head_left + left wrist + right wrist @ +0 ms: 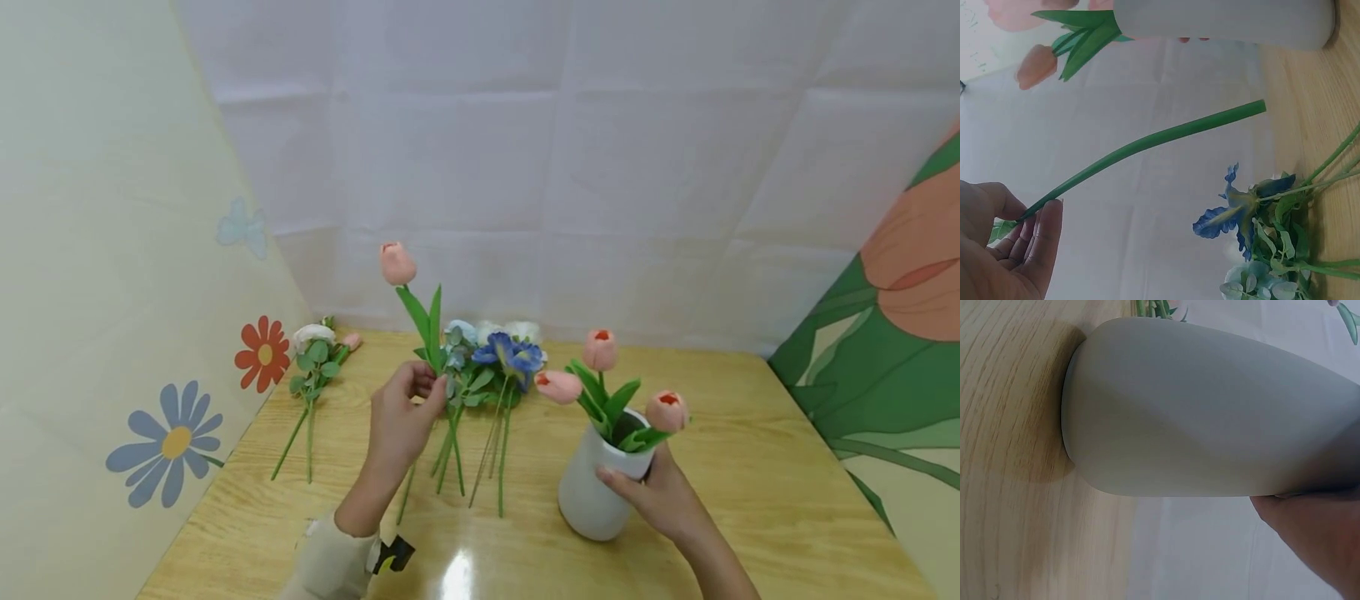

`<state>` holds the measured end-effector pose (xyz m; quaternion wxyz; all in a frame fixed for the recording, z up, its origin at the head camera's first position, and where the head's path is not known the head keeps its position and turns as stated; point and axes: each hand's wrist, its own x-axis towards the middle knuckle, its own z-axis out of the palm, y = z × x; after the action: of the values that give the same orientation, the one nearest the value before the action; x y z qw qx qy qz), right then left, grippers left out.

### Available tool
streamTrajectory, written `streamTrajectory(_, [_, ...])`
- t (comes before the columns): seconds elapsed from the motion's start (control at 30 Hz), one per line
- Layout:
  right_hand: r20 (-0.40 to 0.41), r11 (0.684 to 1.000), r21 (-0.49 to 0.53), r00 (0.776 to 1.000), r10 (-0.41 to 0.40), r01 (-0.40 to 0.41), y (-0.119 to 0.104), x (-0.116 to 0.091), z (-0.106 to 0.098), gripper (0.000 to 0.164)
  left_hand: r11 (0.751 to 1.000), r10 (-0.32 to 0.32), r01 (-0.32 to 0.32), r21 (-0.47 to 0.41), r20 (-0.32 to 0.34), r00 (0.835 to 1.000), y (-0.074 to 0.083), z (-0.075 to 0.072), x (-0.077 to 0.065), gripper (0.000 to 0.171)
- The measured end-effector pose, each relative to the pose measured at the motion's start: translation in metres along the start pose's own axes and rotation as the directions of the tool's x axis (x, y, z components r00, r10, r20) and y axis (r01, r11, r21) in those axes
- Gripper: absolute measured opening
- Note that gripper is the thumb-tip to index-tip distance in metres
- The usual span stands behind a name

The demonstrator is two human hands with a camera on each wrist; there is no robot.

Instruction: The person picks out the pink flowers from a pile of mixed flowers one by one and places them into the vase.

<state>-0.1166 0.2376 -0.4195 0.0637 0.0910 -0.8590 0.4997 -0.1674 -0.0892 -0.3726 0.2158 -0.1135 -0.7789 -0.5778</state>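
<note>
A pink tulip stands upright in my left hand, pinched between thumb and fingers just below its leaves. In the left wrist view its green stem runs free below the left hand. To the right, a white vase holds several pink tulips, with three blooms showing. My right hand grips the vase near its rim, thumb on the front; the other fingers are hidden behind. The right wrist view shows the vase with its base on or very near the table.
A blue iris lies among white and pale blue flowers and greenery mid-table, stems toward me. At the left of the wooden table lie a white flower and a pink bud. A white cloth hangs behind.
</note>
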Motion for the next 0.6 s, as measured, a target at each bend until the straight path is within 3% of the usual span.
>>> streamTrajectory(0.23, [-0.001, 1.0, -0.008, 1.0, 0.002, -0.002, 0.001, 0.0, 0.0, 0.069, 0.997, 0.019, -0.017, -0.075, 0.022, 1.0, 0.011, 0.003, -0.005, 0.008])
streamTrajectory(0.6, [0.008, 1.0, -0.017, 1.0, 0.014, -0.014, 0.002, 0.0, 0.0, 0.07, 0.991, 0.066, -0.059, -0.122, 0.061, 0.996, 0.028, 0.012, -0.014, 0.01])
